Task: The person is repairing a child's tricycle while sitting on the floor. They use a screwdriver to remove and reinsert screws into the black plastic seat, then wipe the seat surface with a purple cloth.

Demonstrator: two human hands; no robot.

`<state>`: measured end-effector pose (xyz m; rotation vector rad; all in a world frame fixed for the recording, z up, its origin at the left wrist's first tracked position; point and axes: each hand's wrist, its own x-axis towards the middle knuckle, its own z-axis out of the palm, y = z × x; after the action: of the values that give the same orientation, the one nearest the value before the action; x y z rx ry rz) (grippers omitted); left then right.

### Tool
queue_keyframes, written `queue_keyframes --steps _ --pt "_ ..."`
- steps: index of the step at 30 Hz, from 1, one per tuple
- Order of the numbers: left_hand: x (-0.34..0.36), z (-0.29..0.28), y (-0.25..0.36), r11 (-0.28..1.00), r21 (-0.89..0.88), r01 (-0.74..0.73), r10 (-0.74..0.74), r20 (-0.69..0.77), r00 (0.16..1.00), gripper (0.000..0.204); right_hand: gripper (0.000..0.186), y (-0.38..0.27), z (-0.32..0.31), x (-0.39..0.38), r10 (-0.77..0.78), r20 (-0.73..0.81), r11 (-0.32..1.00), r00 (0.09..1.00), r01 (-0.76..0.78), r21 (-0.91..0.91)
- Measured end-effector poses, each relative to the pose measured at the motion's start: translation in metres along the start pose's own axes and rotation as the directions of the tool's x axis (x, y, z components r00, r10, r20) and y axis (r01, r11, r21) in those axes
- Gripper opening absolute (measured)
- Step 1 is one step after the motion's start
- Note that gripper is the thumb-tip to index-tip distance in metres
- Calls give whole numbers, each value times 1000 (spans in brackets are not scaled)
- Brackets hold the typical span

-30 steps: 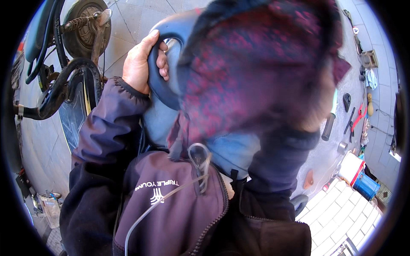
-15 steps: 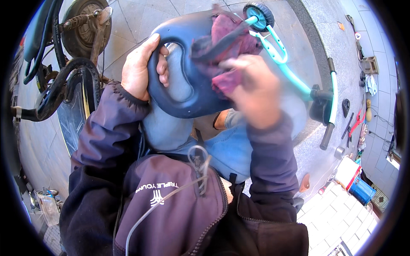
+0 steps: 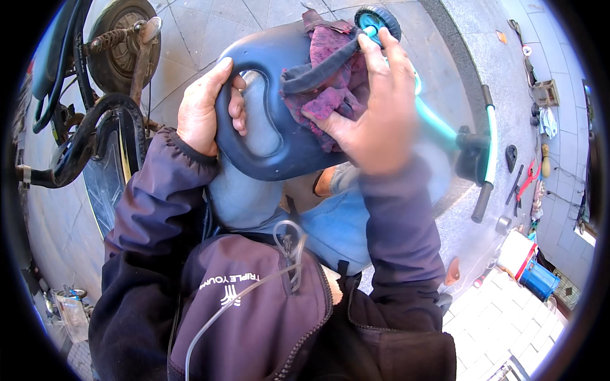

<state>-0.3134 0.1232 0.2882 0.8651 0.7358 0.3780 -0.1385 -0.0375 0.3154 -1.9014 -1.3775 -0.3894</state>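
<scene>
Left hand [image 3: 202, 108] grips a blue plastic piece [image 3: 293, 151] by its left edge | right hand [image 3: 387, 117] splayed open over purple cloth [image 3: 333, 89] | cloth bunched toward piece's right edge, not yet off; work seemingly midway

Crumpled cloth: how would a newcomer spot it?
Find the big dark blue piece gripped by the left hand. The cloth lies on it, by the right hand. Unlike that smooth, plain piece, it's mottled purple with a dark band.

White lettering [image 3: 230, 280] and emblem [image 3: 230, 295] on purplish jacket [image 3: 267, 330]
</scene>
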Motion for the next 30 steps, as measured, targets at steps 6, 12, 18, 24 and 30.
queue_keyframes --steps 6,12,18,24,30 --pt "0 0 0 1000 21 -15 14 23 1000 39 76 8 -3 -4 -34 340 999 940 30 17" --pt "1 -2 2 1000 22 -22 22 -5 1000 39 49 -30 -9 -46 -198 389 980 900 181 80" --pt "7 -10 -1 997 41 -64 64 16 998 39 32 -42 7 -49 -301 262 952 917 270 147" --pt "-2 1 3 992 102 -75 78 -23 997 39 40 40 9 -29 339 57 930 939 -343 128" --pt "3 -9 5 998 48 -29 28 16 999 40 24 97 13 -36 725 279 428 630 -729 534"
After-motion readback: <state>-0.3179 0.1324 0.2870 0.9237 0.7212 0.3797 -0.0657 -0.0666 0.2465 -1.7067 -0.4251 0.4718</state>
